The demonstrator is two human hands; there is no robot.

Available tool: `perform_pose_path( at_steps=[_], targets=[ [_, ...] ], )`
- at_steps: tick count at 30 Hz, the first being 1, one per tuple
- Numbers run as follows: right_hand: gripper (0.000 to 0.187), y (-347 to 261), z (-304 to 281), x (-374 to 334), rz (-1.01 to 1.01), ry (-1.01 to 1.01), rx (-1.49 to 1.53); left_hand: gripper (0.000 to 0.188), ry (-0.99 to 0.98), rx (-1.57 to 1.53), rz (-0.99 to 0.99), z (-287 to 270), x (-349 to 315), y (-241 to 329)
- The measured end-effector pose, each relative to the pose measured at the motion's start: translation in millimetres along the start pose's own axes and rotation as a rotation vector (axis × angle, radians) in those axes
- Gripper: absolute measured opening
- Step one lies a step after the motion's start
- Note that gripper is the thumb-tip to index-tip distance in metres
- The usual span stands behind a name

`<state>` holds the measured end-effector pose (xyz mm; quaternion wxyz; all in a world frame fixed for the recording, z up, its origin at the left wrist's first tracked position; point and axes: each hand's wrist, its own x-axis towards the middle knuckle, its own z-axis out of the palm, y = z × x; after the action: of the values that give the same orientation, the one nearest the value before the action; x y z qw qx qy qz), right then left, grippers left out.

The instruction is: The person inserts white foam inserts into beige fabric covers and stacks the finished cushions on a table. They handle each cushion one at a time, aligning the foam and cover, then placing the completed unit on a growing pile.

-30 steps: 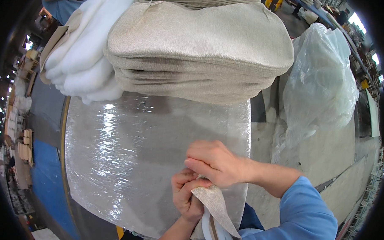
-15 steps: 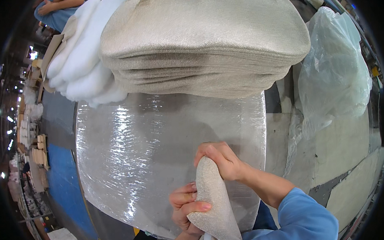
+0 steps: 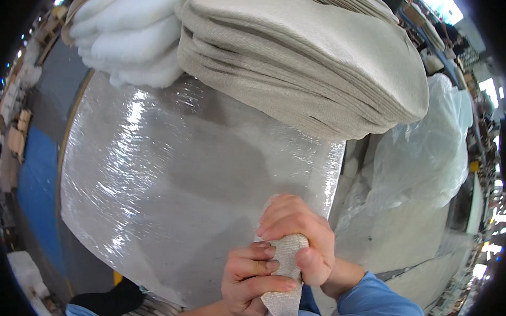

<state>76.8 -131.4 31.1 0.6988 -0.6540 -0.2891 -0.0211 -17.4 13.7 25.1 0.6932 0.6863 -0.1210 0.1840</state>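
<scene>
Table [image 3: 155,234]: now seen turned askew, its top covered in clear wrinkled film, streaked with glare. Stack [image 3: 316,66]: beige woven pieces, rounded at the corners, layered thickly at the far side; shown slanting down to the right, where it was seen level half a second ago. Plastic [image 3: 425,146]: translucent, crumpled, bag-like, seen beyond the table's right edge; contents cannot be made out. Wadding [image 3: 132,42]: white, soft, piled in plump folds left of the stack.

Cloth [image 3: 289,248]: beige, coarse weave, held over the table's near right edge; stretched out long earlier, now bunched between the hands. It is gripped from the left by the left hand [image 3: 246,283], fingers curled together. Its upper end is clamped by the right hand [image 3: 305,223], brought lower, fingers wrapped over, thumb pressed alongside.
</scene>
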Motion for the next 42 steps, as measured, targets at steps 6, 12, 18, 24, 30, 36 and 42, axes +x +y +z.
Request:
perform_pose_path(
  at_steps=[6,12,18,24,30,36,42],
  targets=[
    [0.03,-2.7,1.6,-0.8,0.137,0.032,-0.069,0.014,-0.012,0.014,-0.115,1.1,4.8,-11.1],
    [0.034,17.8,-12.1,-9.3,0.285,0.024,0.218,0.016,-0.003,0.093,-0.146,9.5,14.1,-18.7],
    [0.038,17.5,-24.7,-18.1,0.315,0.075,0.174,0.011,-0.087,0.134,-0.201,23.6,17.6,-18.3],
    [0.049,31.1,-31.2,-32.7,0.438,0.134,0.364,0.017,-0.157,0.142,-0.166,28.4,20.8,-42.4],
    [0.065,54.8,-36.6,-28.5,0.712,0.399,0.769,0.056,0.25,-0.597,-0.73,5.5,41.7,-104.2],
    [0.066,1.4,-9.4,-9.9,0.333,0.401,0.695,0.073,-0.086,-0.638,-0.783,41.5,64.0,-29.4],
    [0.076,-139.8,18.4,29.9,-0.283,0.363,0.602,0.085,-0.278,-0.761,-0.104,41.3,99.2,100.6]
  ],
)
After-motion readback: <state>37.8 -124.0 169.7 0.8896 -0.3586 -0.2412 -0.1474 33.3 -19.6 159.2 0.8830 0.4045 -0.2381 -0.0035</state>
